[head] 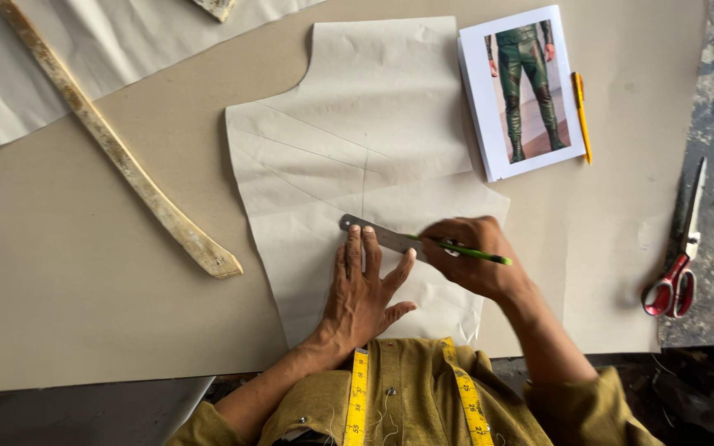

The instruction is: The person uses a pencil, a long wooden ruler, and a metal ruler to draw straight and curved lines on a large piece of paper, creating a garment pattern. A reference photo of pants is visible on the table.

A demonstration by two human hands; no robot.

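A pale paper pattern piece (365, 124) with faint drawn lines lies on brown paper (84, 272) covering the table. A grey metal ruler (378, 233) lies slanted across the pattern. My left hand (365, 289) presses flat on the ruler with fingers spread. My right hand (473, 256) grips a green pencil (468, 251), its tip at the ruler's edge near the left thumb. A yellow tape measure (359, 396) hangs around my neck over an olive shirt.
A long curved wooden ruler (117, 149) lies at the left. A booklet with a photo of green trousers (522, 91) and a yellow pen (582, 116) sit at the top right. Red-handled scissors (678, 256) rest at the right edge. White fabric (10, 74) lies top left.
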